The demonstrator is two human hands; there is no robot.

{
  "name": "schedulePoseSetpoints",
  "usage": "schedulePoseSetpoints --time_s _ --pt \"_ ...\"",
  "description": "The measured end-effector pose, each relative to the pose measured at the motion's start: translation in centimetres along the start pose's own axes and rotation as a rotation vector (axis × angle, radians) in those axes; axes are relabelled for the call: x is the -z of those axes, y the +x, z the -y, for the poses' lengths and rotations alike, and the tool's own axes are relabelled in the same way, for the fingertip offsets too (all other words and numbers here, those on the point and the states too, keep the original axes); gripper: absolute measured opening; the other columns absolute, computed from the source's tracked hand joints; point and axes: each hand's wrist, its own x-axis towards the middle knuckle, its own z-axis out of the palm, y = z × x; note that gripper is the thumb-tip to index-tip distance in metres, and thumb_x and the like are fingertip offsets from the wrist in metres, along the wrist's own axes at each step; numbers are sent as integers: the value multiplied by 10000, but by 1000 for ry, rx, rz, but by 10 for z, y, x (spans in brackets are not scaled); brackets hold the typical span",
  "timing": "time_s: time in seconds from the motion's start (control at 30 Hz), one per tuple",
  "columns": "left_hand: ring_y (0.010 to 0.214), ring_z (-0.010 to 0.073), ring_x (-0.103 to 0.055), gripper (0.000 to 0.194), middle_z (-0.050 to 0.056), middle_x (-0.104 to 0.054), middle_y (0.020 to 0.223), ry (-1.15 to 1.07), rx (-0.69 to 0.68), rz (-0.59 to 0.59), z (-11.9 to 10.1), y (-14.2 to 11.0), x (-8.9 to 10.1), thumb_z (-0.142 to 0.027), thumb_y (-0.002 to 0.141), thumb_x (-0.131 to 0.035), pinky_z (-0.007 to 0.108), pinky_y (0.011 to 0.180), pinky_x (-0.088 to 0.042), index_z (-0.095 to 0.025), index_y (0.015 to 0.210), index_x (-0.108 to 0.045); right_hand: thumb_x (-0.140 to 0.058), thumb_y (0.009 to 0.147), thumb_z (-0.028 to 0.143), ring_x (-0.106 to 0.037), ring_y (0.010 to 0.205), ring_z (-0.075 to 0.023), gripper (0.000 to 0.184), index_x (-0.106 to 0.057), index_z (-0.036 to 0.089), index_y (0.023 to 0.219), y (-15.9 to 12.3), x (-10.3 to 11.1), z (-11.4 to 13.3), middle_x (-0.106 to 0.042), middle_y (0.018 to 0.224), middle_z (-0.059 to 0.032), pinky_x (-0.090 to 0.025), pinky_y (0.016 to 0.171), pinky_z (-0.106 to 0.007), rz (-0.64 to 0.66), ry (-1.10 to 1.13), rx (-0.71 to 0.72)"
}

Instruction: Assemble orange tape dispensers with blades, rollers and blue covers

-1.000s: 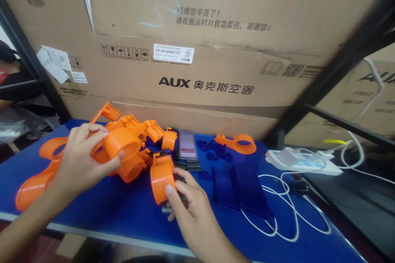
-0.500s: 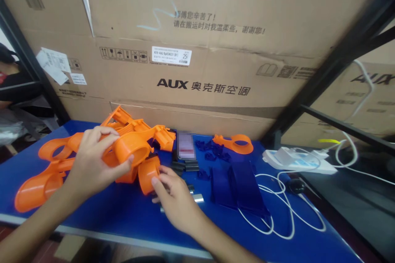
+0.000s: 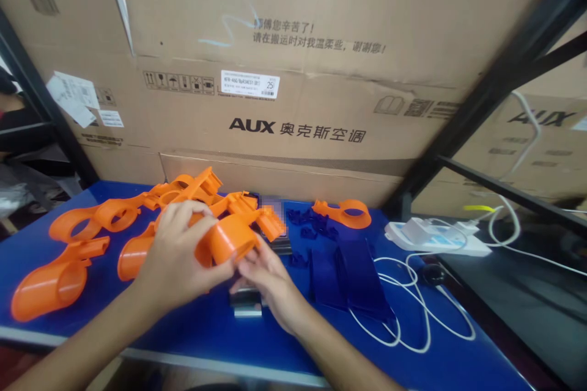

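Note:
My left hand (image 3: 181, 259) is closed on an orange plastic ring part (image 3: 232, 238) with a flat arm, held above the blue table. Just right of it, my right hand (image 3: 275, 290) has its fingers bent against the lower right edge of the same ring; some fingertips are hidden. Behind and left of my hands lie several similar orange ring parts, one of them a wide orange ring (image 3: 50, 290) near the left edge. Below my right hand sits a small black and silver piece (image 3: 247, 300).
A single orange ring part (image 3: 342, 214) lies at the back right, near small dark blue pieces (image 3: 316, 223). Flat dark blue panels (image 3: 362, 278) lie beside white cables. A white power strip (image 3: 440, 239) is at right. A large cardboard box (image 3: 293, 85) stands behind the table (image 3: 192, 330).
My left hand has moved right with its ring part. My right hand has moved slightly up and right, and both hands now meet at one ring. The view has shifted slightly.

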Motion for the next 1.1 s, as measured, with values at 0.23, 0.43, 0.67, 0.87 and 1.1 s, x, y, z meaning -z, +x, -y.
schedulePoseSetpoints --time_s 0.23,0.43,0.67,0.87,1.1 --pt "1109 361 -532 414 111 -592 1173 -119 -5 58 -47 -2 -20 -538 724 -837 570 952 -475 -279 981 -641 -688 867 617 -677 1160 -321 628 -526 274 1368 -21 4 33 -679 1340 -119 -591 870 -439 -373 267 40" --pt "1109 356 -521 470 114 -563 1205 -224 3 149 -59 -19 -38 -526 729 -846 585 947 -486 -290 1083 -646 -787 794 478 -725 1080 -341 597 -589 239 1304 -27 28 32 -749 1205 -115 -589 877 -481 -470 203 -14" --pt "1126 318 -538 287 114 -543 1206 -162 0 172 -43 -39 -48 -172 903 -642 539 954 -494 -276 1170 -641 -806 792 412 -717 1111 -308 518 -635 243 1251 -21 45 32 -745 1225 -86 -582 898 -448 -343 168 -65" --pt "1152 308 -545 278 110 -552 1204 -147 -9 142 -22 -37 -48 -175 928 -621 517 974 -502 -284 1180 -664 -836 772 407 -712 1136 -313 560 -627 247 1267 -21 54 42 -753 1208 -80 -567 954 -469 -435 165 -38" --pt "1133 291 -576 222 80 -585 1164 -243 64 118 -17 -37 -36 -231 919 -661 520 987 -510 -314 1121 -702 -787 827 428 -726 1112 -344 522 -610 265 1291 -37 56 57 -746 1246 -98 -597 885 -509 -470 111 -17"
